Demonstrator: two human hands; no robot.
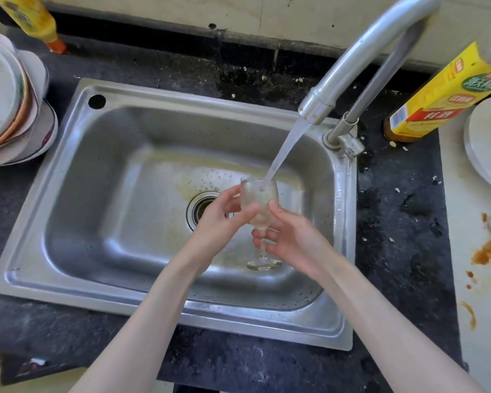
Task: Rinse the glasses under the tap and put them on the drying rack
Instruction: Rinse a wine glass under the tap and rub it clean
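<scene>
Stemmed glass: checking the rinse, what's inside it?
Tap water streams into the stemmed glass, held by both hands; fingers cover its lower bowl, hiding the fill level.

1. A stainless steel sink (pixel 119 154) sits sunk into a dark, speckled, grimy countertop (pixel 403 251).
2. Behind the sink runs a pale wall (pixel 182 9) above a black strip.
3. Right of the sink lies a cream surface (pixel 482 307) smeared with brown stains.

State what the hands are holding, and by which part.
One stemmed glass, under the tap's stream over the sink. The left hand grips its bowl; the right hand holds the lower bowl and stem.
</scene>
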